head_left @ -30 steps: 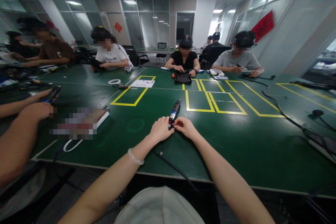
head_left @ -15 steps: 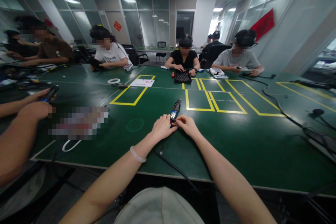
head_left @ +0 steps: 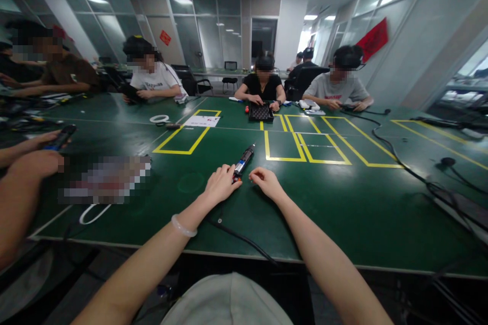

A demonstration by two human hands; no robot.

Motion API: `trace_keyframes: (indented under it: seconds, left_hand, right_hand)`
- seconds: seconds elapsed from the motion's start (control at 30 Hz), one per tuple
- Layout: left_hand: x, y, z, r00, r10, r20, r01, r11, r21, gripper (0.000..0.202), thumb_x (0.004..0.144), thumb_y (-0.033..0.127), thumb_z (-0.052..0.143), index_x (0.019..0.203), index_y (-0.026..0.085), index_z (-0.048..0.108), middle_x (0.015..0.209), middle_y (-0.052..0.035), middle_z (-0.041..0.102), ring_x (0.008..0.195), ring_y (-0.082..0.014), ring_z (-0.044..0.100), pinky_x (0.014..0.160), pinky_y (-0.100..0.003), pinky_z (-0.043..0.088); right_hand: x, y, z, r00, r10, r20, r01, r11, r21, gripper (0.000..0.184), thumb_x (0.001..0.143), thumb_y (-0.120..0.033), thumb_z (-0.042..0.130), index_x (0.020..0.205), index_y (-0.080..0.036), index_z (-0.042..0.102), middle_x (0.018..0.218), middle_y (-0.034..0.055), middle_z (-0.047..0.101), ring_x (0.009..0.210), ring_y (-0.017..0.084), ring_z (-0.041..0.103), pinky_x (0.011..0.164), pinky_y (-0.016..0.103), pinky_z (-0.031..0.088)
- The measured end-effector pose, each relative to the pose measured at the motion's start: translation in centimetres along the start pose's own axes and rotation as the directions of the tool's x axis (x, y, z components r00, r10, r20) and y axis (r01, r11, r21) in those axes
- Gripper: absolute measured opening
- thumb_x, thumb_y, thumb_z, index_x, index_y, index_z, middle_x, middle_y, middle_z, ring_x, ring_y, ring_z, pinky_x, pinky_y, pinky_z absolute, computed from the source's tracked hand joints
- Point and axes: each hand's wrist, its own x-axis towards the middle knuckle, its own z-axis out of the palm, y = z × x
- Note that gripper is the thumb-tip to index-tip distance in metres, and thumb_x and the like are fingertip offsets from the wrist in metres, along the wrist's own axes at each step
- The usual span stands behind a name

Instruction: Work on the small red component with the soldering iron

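Observation:
My left hand point(head_left: 221, 184) is closed round the rear part of a slim black electric screwdriver point(head_left: 243, 160) with a silver-and-blue middle and a thin bit. It slants over the green table, its tip pointing away and to the right. A bit of orange-red shows by my left thumb. My right hand point(head_left: 266, 182) is just to the right, apart from the screwdriver, with thumb and fingers pinched together. Whatever they hold, if anything, is too small to make out. A black cable point(head_left: 244, 239) with a small ring beside it runs from below my left hand towards the table's front edge.
Yellow tape outlines point(head_left: 285, 159) mark the green table point(head_left: 328, 213). At the left, a neighbour's hand point(head_left: 38, 155) holds a dark tool near a blurred-out flat item point(head_left: 109, 177). Across the table, a person works at a black tray point(head_left: 261, 113). Black cables point(head_left: 412, 170) lie at the right.
My right fingers have come away from the screwdriver. My left hand has moved left with it, and the tool now slants more to the right. The whole view has shifted slightly.

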Motion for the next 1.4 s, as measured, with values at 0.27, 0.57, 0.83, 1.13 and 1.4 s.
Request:
trace_keyframes:
  seconds: [0.27,0.57,0.83,1.13,1.4]
  left_hand:
    - [-0.4,-8.5,-0.2,0.987,-0.147,0.056,0.146,0.989,0.030,0.067,0.085,0.059,0.039,0.140,0.019,0.037,0.133,-0.0169,0.046,0.112,-0.0338,0.050,0.087,-0.041,0.043]
    - [-0.7,-18.8,-0.2,0.942,-0.329,0.067,0.323,0.943,0.081,0.070,0.085,0.060,0.036,0.139,0.016,0.037,0.137,-0.0200,0.041,0.115,-0.0373,0.049,0.090,-0.043,0.042]
    - [-1.1,-20.7,-0.7,0.941,-0.327,-0.085,0.336,0.933,0.132,0.060,0.086,0.050,0.042,0.135,0.015,0.039,0.130,-0.0190,0.049,0.111,-0.0345,0.052,0.089,-0.041,0.040]
    - [-2.4,-17.7,-1.0,0.937,-0.277,-0.214,0.321,0.924,0.208,0.036,0.084,0.036,0.046,0.111,0.014,0.054,0.117,-0.0166,0.055,0.107,-0.0331,0.051,0.095,-0.043,0.033]
    - [-2.3,-16.7,-1.6,0.916,-0.276,-0.292,0.318,0.942,0.107,0.037,0.089,0.037,0.033,0.102,0.013,0.060,0.111,-0.0164,0.062,0.104,-0.0316,0.054,0.100,-0.045,0.031]
  right_hand:
    - [-0.2,-0.1,-0.1,1.000,-0.011,0.003,0.011,0.998,-0.064,0.015,0.083,-0.025,0.051,0.083,-0.018,0.064,0.078,0.0023,0.067,0.069,0.015,0.059,0.067,0.026,0.045]
    - [-0.2,0.0,0.1,1.000,0.002,0.006,-0.002,0.997,-0.073,0.014,0.082,-0.025,0.052,0.082,-0.018,0.065,0.077,0.0021,0.066,0.069,0.015,0.058,0.067,0.026,0.045]
    - [-0.2,0.2,0.2,1.000,-0.006,0.020,0.008,0.997,-0.081,0.015,0.083,-0.026,0.052,0.082,-0.018,0.065,0.077,0.0022,0.066,0.070,0.015,0.059,0.067,0.026,0.045]
    - [-0.2,-0.3,0.2,0.999,0.002,0.036,0.002,0.995,-0.099,0.015,0.083,-0.026,0.052,0.082,-0.018,0.066,0.075,0.0014,0.065,0.069,0.015,0.058,0.067,0.025,0.044]
    - [-0.2,-0.4,0.3,0.999,-0.002,0.044,0.007,0.994,-0.113,0.015,0.083,-0.025,0.052,0.082,-0.018,0.065,0.073,0.0007,0.064,0.067,0.014,0.057,0.065,0.025,0.042]
